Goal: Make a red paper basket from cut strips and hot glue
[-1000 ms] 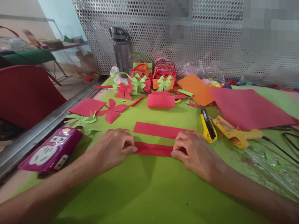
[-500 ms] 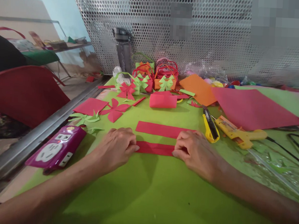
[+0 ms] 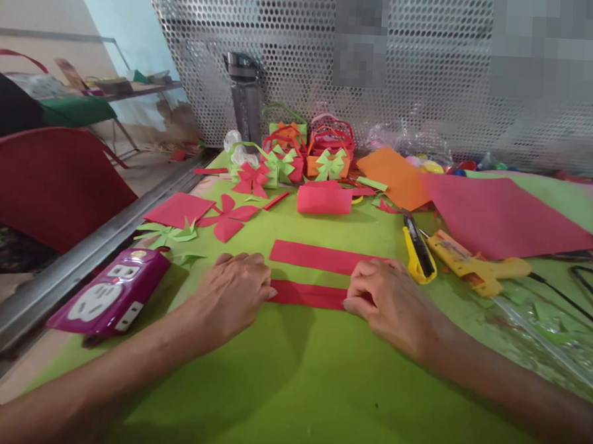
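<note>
Red paper strip (image 3: 307, 294), flat at mid-worktop (image 3: 287, 394) and parallel to its near edge, stays pinned at either end by the left hand (image 3: 233, 295) and right hand (image 3: 386, 303), fingers drawn together on it and scarcely shifted, so the pressing continues; a wider red strip (image 3: 319, 257) lies just beyond, and a yellow cutter (image 3: 418, 253) toward the right edge.
</note>
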`<state>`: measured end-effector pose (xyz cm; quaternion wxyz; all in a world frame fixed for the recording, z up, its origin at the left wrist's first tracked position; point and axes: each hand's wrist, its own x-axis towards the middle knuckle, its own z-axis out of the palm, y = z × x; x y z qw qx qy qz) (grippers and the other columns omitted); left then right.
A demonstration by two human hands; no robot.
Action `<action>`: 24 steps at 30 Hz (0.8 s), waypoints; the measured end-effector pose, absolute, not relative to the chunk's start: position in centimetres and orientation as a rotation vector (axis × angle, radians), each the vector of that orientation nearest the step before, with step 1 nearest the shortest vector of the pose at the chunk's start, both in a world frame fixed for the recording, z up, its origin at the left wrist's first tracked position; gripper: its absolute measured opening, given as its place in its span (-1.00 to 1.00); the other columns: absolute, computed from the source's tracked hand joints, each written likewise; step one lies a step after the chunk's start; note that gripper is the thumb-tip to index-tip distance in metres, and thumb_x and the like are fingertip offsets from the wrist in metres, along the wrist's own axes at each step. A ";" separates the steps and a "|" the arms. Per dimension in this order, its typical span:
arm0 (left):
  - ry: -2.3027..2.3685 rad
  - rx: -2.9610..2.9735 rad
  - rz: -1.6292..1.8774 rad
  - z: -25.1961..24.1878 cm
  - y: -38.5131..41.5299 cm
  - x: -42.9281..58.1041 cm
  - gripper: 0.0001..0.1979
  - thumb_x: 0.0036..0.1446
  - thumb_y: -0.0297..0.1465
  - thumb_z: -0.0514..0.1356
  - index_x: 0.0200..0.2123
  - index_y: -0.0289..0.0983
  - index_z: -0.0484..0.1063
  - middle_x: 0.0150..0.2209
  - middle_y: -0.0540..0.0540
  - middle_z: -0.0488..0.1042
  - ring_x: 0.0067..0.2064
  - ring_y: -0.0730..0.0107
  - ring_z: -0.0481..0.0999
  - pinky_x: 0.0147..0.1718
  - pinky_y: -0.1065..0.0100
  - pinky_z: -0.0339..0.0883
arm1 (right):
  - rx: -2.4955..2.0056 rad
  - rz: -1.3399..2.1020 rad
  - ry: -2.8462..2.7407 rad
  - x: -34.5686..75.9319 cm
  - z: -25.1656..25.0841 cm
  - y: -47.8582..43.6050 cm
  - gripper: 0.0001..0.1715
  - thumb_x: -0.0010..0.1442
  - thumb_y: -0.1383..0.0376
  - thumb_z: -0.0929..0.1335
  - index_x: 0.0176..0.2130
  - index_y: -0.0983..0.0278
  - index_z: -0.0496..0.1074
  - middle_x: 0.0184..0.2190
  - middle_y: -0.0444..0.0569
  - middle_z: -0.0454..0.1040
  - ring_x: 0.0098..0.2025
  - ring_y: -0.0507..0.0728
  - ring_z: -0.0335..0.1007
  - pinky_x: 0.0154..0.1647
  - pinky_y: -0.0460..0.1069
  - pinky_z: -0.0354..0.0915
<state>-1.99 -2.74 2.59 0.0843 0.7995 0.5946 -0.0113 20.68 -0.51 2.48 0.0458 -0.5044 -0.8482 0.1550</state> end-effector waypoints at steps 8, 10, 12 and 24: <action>1.776 2.467 -0.037 2.4 -2.9 -2.0 -0.76 0.19 -0.40 0.05 -0.52 -0.30 0.30 -0.45 -0.04 0.36 -0.39 0.35 0.36 -0.28 0.22 0.17 | -1.573 0.466 -2.593 20.5 2.5 -0.6 -0.76 0.06 0.45 0.36 -0.60 0.29 0.42 -0.47 -0.13 0.43 -0.37 0.05 0.31 -0.09 0.08 0.08; 1.772 2.453 -0.024 2.4 -2.9 -2.0 -0.76 0.19 -0.40 0.05 -0.52 -0.30 0.31 -0.45 -0.04 0.37 -0.39 0.35 0.36 -0.28 0.22 0.17 | -1.582 0.469 -2.586 20.5 2.5 -0.6 -0.76 0.06 0.44 0.37 -0.61 0.29 0.41 -0.48 -0.14 0.42 -0.38 0.04 0.30 -0.09 0.07 0.08; 1.770 2.437 -0.013 2.5 -2.8 -2.0 -0.76 0.19 -0.40 0.04 -0.52 -0.30 0.32 -0.45 -0.03 0.37 -0.39 0.36 0.37 -0.28 0.23 0.17 | -1.586 0.458 -2.587 20.6 2.5 -0.6 -0.75 0.06 0.44 0.37 -0.61 0.29 0.40 -0.48 -0.14 0.42 -0.38 0.04 0.30 -0.09 0.07 0.07; 1.675 2.664 -0.020 2.6 -3.0 -2.1 -0.64 0.15 -0.50 0.05 0.02 -0.16 0.32 -0.26 -0.10 0.40 -0.22 0.20 0.41 -0.17 0.10 0.18 | -1.566 0.481 -2.535 21.4 2.1 0.2 -0.85 -0.04 0.40 0.45 -0.49 0.26 0.38 -0.43 -0.17 0.43 -0.33 0.05 0.31 -0.11 0.06 0.05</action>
